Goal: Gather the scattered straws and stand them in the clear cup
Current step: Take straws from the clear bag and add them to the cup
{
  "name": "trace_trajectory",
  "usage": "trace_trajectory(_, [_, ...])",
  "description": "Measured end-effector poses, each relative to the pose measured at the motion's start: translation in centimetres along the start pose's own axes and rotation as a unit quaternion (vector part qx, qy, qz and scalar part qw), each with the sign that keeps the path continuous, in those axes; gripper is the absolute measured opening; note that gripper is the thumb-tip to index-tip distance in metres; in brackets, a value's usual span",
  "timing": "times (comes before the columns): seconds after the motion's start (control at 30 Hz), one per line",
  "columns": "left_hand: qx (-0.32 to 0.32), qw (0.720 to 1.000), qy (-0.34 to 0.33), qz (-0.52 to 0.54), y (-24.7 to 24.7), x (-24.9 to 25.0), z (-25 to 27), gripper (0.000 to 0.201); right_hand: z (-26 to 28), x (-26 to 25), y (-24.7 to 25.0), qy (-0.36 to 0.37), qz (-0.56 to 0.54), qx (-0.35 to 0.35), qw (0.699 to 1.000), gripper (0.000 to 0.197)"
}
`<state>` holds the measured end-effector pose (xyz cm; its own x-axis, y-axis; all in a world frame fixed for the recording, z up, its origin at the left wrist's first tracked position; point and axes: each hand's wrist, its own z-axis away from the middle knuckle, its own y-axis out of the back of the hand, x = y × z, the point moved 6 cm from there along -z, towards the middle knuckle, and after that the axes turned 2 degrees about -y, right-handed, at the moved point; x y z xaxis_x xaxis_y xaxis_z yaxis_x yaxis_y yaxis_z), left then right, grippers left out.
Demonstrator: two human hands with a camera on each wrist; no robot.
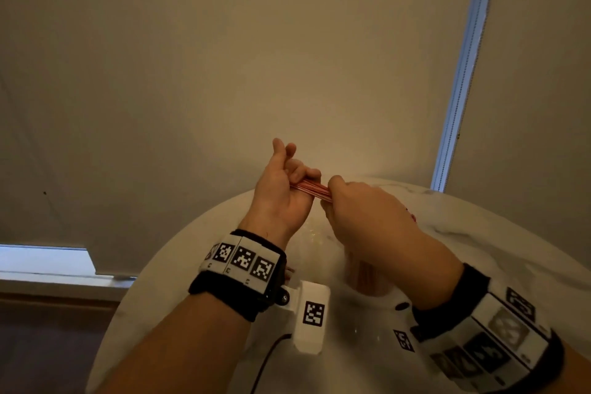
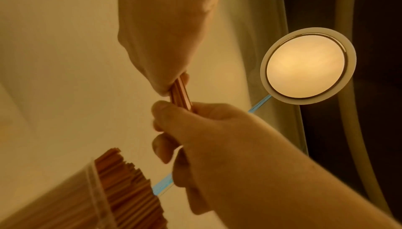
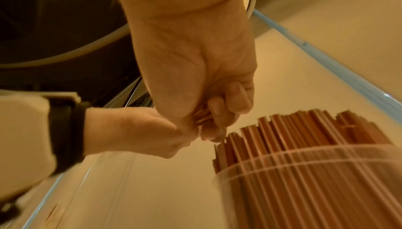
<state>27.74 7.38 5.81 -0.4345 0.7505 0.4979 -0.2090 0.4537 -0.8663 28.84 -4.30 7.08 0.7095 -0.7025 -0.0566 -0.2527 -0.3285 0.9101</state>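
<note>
Gripping a small bundle of red-and-white striped straws (image 1: 309, 189) between them, both hands were raised above the far part of the round white table (image 1: 499, 233). The left hand (image 1: 281, 189) had its fingers curled round one end of the bundle, palm turned toward the camera, index finger and thumb standing up past the others. The right hand (image 1: 361, 211) pinched the other end, knuckles up, fingers folded over the thin tubes. The straws lay close together, roughly level, bridging the short gap between the two hands.

Below the hands stood the clear cup (image 3: 304, 181), a ribbed, see-through plastic cylinder already packed tight with upright straws (image 3: 304, 129) whose cut ends rose unevenly above its rim. From the head view the cup was mostly hidden under the right forearm, near the middle of the table. A few more red straw ends (image 1: 412, 216) showed by the right wrist, toward the table's right side.

The tabletop was smooth and glossy. Its curved far edge ran close behind the hands, with a plain pale roller blind (image 1: 224, 57) beyond it. A round glowing ceiling lamp (image 2: 306, 66) showed in the left wrist view.
</note>
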Motion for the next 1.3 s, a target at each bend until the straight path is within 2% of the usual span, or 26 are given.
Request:
trace_trajectory(0.1, [-0.051,0.999,-0.014,0.009,-0.6,-0.5,-0.3,0.023,-0.9,1.3,0.6,-0.010,0.011,0.008,1.000,0.034])
trace_trajectory(0.17, [-0.067,0.997,-0.028,-0.023,-1.0,-0.2,-0.4,0.017,-1.0,2.2,1.1,-0.014,0.015,0.021,1.000,0.042])
trace_trajectory(0.27, [-0.068,0.989,-0.057,-0.118,-1.4,1.2,-0.6,0.016,-1.1,3.2,1.5,-0.001,0.015,0.034,0.999,0.043])
trace_trajectory(0.37, [-0.079,0.966,-0.057,-0.240,-1.7,1.5,-0.4,0.032,-1.4,3.5,1.4,0.023,0.013,0.037,0.999,0.037])
trace_trajectory(0.47, [-0.089,0.905,-0.058,-0.412,-1.8,0.4,0.0,0.036,-1.4,3.4,1.3,0.045,0.013,0.045,0.998,0.033])
trace_trajectory(0.6, [-0.094,0.827,-0.057,-0.551,-1.3,-0.6,0.3,0.035,-1.2,3.9,1.7,0.039,0.019,0.031,0.999,0.035])
trace_trajectory(0.7, [-0.108,0.722,-0.091,-0.677,-1.1,-1.1,0.4,0.047,-1.4,4.8,2.0,0.018,0.015,-0.003,1.000,0.045])
trace_trajectory(0.73, [-0.107,0.695,-0.110,-0.702,-1.1,-1.1,0.3,0.054,-1.4,5.1,2.1,0.011,0.011,-0.015,1.000,0.049])
trace_trajectory(0.77, [-0.103,0.686,-0.125,-0.709,-1.1,-1.2,0.2,0.061,-1.5,5.3,2.2,0.007,0.002,-0.024,1.000,0.052])
trace_trajectory(0.87, [-0.098,0.731,-0.143,-0.661,-1.3,-1.0,0.0,0.066,-1.5,5.6,3.0,0.006,-0.049,-0.036,0.998,0.051])
trace_trajectory(0.97, [-0.090,0.752,-0.177,-0.628,-1.4,-0.7,0.0,0.060,-1.5,5.7,3.6,0.007,-0.078,-0.019,0.997,0.051])
trace_trajectory(1.07, [-0.065,0.782,-0.209,-0.584,-1.2,0.0,-0.2,0.058,-1.2,6.4,4.2,-0.005,-0.161,0.019,0.987,0.069])
trace_trajectory(1.13, [-0.034,0.825,-0.217,-0.521,-0.7,0.9,-0.3,0.052,-0.9,7.4,4.8,-0.029,-0.226,0.047,0.972,0.077])
trace_trajectory(1.2, [-0.006,0.873,-0.213,-0.438,-0.3,1.5,-0.4,0.046,-0.9,8.0,4.8,-0.056,-0.266,0.037,0.962,0.079])
trace_trajectory(1.23, [0.001,0.886,-0.212,-0.412,-0.3,1.5,-0.4,0.043,-0.9,7.8,4.6,-0.056,-0.284,0.020,0.957,0.079])
trace_trajectory(1.3, [-0.012,0.889,-0.213,-0.405,-0.6,0.9,-0.3,0.044,-1.1,6.8,4.1,-0.034,-0.341,-0.002,0.939,0.072])
